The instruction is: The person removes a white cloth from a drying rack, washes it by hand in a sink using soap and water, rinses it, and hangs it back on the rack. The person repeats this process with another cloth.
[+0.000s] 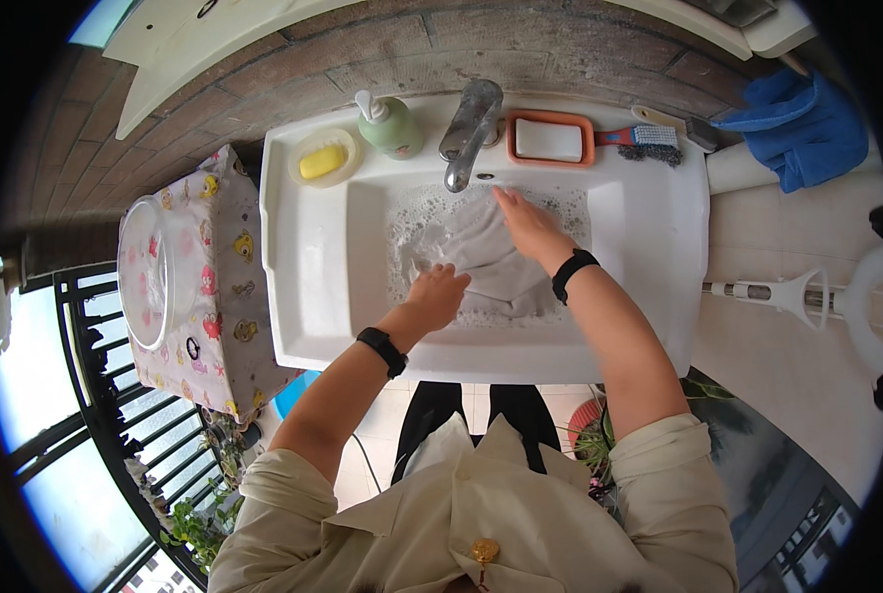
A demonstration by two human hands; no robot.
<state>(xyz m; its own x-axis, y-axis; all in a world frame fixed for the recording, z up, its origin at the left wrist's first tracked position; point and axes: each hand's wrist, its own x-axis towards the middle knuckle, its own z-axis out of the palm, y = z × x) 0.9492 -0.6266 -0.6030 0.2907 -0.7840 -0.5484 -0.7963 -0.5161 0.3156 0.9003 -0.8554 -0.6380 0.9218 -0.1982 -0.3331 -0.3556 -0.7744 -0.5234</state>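
Observation:
A light grey cloth (497,256) lies bunched and wet in soapy water, inside the basin of a white sink (315,289). At the cloth's lower left edge is my left hand (440,295), palm down with the fingers bent; whether they pinch the fabric is hidden. My right hand (530,228) rests along the cloth's upper right side, slightly blurred, its fingers stretched out toward the faucet and not closed around anything. Foam (420,211) rings the cloth. Above the basin stands a metal faucet (472,133), with no water seen running from it.
Along the sink's back ledge are yellow soap (322,161) in a dish, a green pump bottle (391,130), white soap (549,141) in an orange dish and a scrub brush (641,136). A blue cloth (808,133) hangs right. A clear plastic basin (147,274) sits left on a patterned cover.

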